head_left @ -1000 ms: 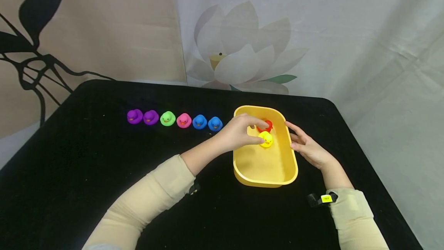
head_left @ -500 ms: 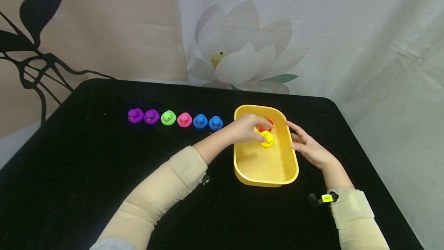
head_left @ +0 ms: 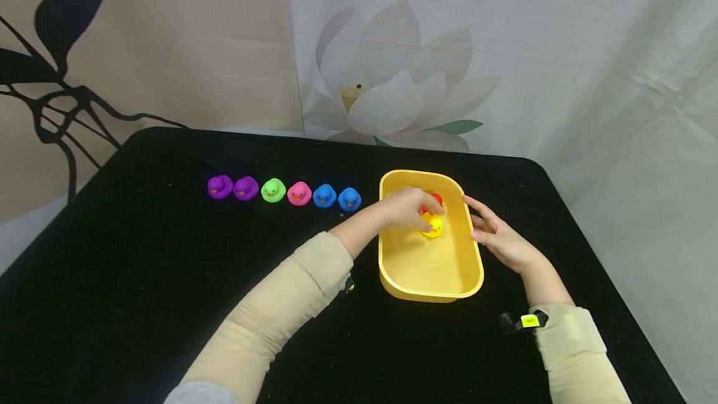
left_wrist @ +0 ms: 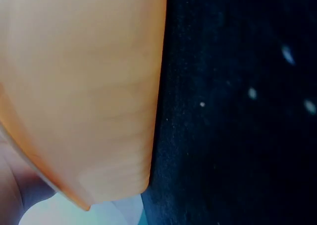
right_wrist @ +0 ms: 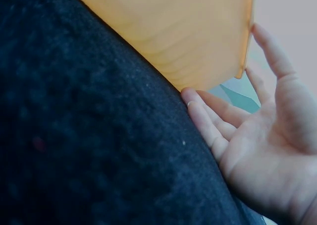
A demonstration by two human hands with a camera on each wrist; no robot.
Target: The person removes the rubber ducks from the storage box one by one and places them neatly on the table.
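My left hand (head_left: 411,207) reaches over the wall of a yellow plastic bin (head_left: 432,279). Inside, its bent fingers partly cover a red rubber duck (head_left: 436,198), while its thumb overlaps a yellow rubber duck (head_left: 434,227). Whether it grips either duck I cannot tell. In the left wrist view only the bin's outer wall (left_wrist: 94,101) and a bit of the hand show; the ducks are hidden. My right hand (head_left: 502,243) touches the bin's right side with fairly straight fingers. In the right wrist view, fingertips (right_wrist: 190,95) meet the bin's lower edge.
Left of the bin, a row of rubber ducks stands on the black tabletop (head_left: 140,292): two purple (head_left: 245,187), one green (head_left: 273,190), one pink (head_left: 300,193) and two blue (head_left: 349,199). A printed curtain (head_left: 505,48) hangs behind the table.
My left hand has moved slightly right inside the bin, and the space between thumb and fingers has narrowed. The right hand, bin and row of ducks hold their places.
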